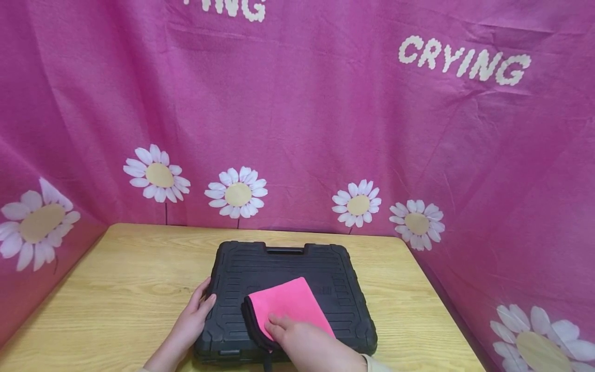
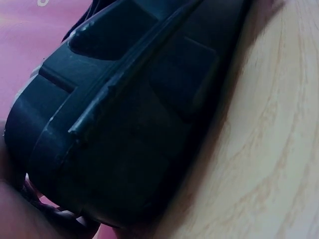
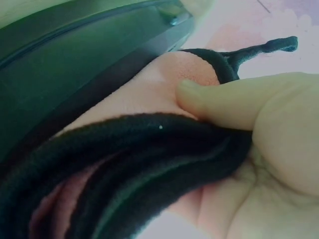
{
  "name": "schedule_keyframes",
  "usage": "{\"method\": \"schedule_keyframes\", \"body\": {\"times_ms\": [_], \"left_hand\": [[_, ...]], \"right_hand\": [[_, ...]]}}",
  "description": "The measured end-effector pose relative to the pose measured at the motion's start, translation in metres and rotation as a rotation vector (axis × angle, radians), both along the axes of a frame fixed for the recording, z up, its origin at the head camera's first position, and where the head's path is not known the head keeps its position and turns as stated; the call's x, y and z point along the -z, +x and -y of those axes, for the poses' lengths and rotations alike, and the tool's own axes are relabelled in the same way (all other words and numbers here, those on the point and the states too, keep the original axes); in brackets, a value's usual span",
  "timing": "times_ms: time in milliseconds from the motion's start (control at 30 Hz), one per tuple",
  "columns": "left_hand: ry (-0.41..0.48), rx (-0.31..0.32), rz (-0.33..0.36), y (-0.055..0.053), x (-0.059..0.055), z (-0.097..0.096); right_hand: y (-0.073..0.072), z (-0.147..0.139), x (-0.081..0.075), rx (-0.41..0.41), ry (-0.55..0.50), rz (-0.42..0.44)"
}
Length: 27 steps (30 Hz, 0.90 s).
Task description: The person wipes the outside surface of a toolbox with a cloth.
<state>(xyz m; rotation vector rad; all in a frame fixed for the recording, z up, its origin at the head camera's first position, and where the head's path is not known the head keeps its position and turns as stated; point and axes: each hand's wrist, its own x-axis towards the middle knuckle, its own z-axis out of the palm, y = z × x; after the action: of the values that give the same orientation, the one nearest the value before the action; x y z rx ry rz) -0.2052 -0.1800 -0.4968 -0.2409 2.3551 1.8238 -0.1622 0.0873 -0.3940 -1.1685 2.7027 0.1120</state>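
In the head view, a black case [image 1: 279, 268] lies on the wooden desk [image 1: 139, 284] between its left and right edges, its handle [image 1: 284, 250] toward the far edge. The left hand [image 1: 197, 310] has its grip on the case's left side; the right hand [image 1: 307, 343] has its grip pinching a folded pink cloth [image 1: 293, 299] over the case's near half. In the left wrist view, part of that hand shows dimly beside the case's rounded corner. In the right wrist view, the thumb presses the cloth, its black-edged layers curving.
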Motion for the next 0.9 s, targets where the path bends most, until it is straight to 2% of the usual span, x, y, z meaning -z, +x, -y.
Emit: {"method": "schedule_keyframes", "body": {"times_ms": [133, 367, 567, 667, 900], "left_hand": [[0.007, 0.004, -0.003, 0.0, 0.001, 0.001], [0.006, -0.005, -0.002, -0.001, 0.0, 0.001], [0.002, -0.004, -0.011, -0.001, 0.0, 0.0], [0.014, -0.004, -0.014, -0.001, -0.001, -0.001], [0.011, -0.003, -0.013, 0.001, -0.003, 0.001]], "right_hand": [[0.001, -0.001, 0.0, 0.045, -0.017, 0.096], [0.003, -0.003, 0.001, 0.022, 0.001, 0.077], [0.001, -0.006, -0.001, 0.047, -0.05, 0.115], [-0.001, -0.007, -0.003, 0.037, -0.088, 0.099], [-0.014, -0.007, -0.004, 0.056, -0.14, 0.07]]}}
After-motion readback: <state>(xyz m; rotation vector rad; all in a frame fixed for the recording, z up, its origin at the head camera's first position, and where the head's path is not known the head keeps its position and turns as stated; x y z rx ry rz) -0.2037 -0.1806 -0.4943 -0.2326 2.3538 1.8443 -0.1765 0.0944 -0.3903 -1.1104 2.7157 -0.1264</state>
